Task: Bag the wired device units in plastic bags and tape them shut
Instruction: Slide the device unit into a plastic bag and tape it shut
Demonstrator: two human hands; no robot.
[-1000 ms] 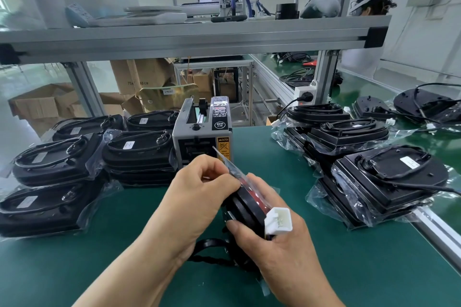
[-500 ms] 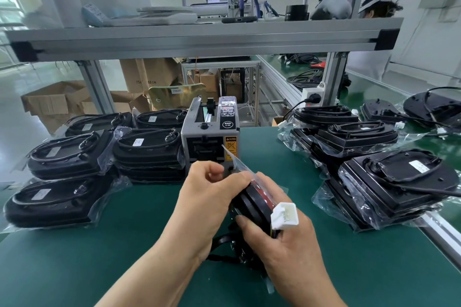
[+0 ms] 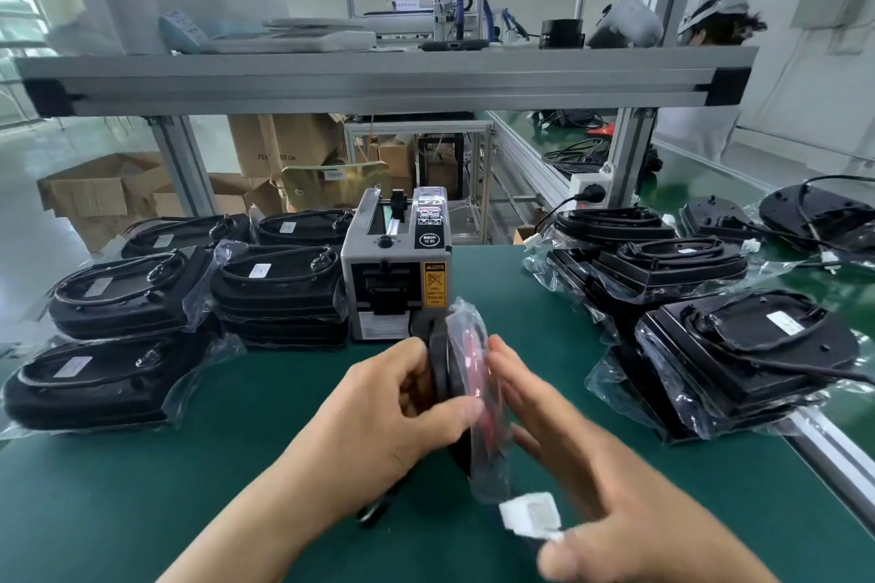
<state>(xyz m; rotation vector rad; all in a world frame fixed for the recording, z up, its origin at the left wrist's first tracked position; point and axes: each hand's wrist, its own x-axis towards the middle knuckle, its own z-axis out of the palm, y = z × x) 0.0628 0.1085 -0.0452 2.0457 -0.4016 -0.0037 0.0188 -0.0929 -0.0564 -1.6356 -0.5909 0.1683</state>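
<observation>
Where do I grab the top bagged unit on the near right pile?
Probably by the side edges of the top bagged unit, from above: it lies flat, its hard black body offers firm edges, and the loose bag and cable on top would likely slip.

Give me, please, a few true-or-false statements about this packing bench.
1. The left hand grips a black device unit standing on edge. True.
2. The tape dispenser stands right of all the bagged units. False: bagged units lie on both sides of the tape dispenser.
3. The right hand lays straight fingers against the plastic bag. True.
4. The white connector is plugged into the tape dispenser. False: the white connector sits by the right hand.
</observation>
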